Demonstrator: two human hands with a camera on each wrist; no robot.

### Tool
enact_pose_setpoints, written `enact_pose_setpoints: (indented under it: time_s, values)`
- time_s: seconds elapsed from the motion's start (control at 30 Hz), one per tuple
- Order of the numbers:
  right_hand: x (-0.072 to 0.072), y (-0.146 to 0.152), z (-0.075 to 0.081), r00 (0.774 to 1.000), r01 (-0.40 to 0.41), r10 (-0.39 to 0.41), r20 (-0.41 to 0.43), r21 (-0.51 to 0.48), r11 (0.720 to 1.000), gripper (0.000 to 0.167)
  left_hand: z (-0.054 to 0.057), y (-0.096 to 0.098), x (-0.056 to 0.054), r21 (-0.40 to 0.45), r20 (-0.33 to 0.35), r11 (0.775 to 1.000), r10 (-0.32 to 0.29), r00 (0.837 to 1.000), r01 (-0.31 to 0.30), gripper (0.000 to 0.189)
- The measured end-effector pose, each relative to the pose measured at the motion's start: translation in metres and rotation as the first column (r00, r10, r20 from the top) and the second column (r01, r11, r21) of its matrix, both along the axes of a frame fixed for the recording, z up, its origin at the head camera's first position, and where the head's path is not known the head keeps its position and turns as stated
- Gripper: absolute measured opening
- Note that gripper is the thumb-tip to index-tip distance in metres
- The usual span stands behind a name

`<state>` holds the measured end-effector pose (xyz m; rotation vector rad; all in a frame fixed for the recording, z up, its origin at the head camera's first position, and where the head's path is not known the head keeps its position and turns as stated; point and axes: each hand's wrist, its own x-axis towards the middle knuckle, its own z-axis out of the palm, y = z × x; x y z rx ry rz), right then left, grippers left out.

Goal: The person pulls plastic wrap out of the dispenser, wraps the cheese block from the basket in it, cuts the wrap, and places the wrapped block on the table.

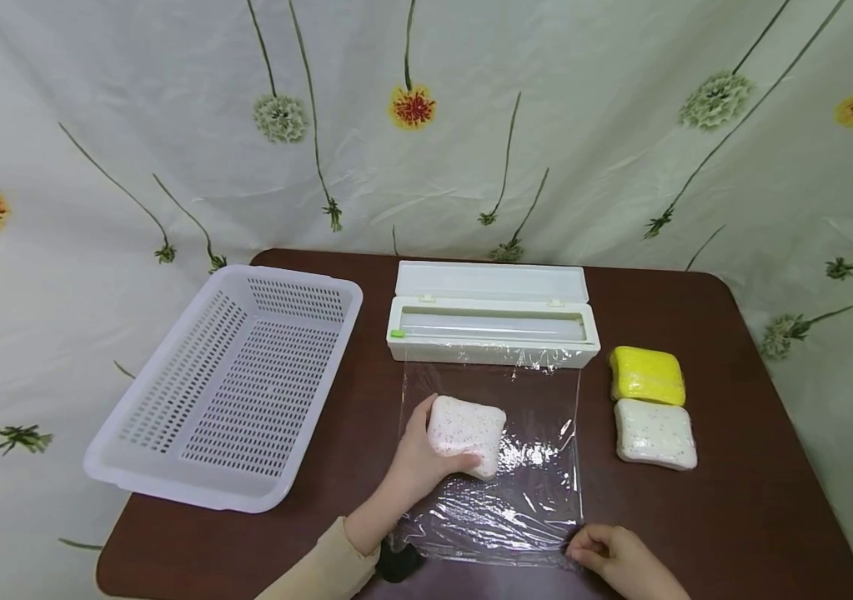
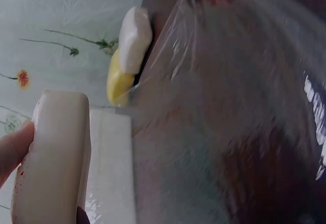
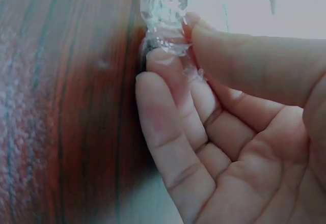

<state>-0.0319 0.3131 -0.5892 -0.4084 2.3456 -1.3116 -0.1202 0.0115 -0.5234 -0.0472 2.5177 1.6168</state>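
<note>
My left hand grips a white speckled sponge by its edges, holding it above a sheet of cling film. In the left wrist view the sponge stands edge-on beside the thumb. The film runs from the white cling film dispenser, whose lid is raised, toward the front of the table. At the film's front right corner my right hand pinches the film between thumb and fingers; the right wrist view shows the bunched film at the fingertips.
A white slotted plastic basket stands on the left of the dark brown table. To the right lie a yellow block and a white speckled block, both shiny with film. A flowered curtain hangs behind the table.
</note>
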Motion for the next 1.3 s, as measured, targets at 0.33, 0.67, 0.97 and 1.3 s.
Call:
enact_pose_setpoints:
  time_s: [0.33,0.67,0.97,1.3]
  values:
    - [0.000,-0.003,0.001,0.998,0.013,-0.013,-0.057,-0.006,1.000,0.013,-0.025,0.025,0.012,0.003,-0.017,0.999,0.035,0.999,-0.035,0.108]
    - [0.001,-0.004,0.004,0.999,0.037,-0.038,0.013,0.032,0.999,0.014,-0.039,0.040,0.013,-0.006,-0.002,0.993,0.115,0.993,-0.115,0.107]
    - [0.002,-0.005,0.003,0.999,0.047,-0.046,-0.021,0.018,0.999,0.012,-0.049,0.050,0.019,-0.044,0.024,0.983,0.178,0.984,-0.177,0.115]
    - [0.002,-0.006,0.006,0.999,0.051,-0.051,-0.018,0.030,0.998,0.012,-0.056,0.052,0.022,-0.236,-0.119,0.948,0.189,0.975,-0.213,0.119]
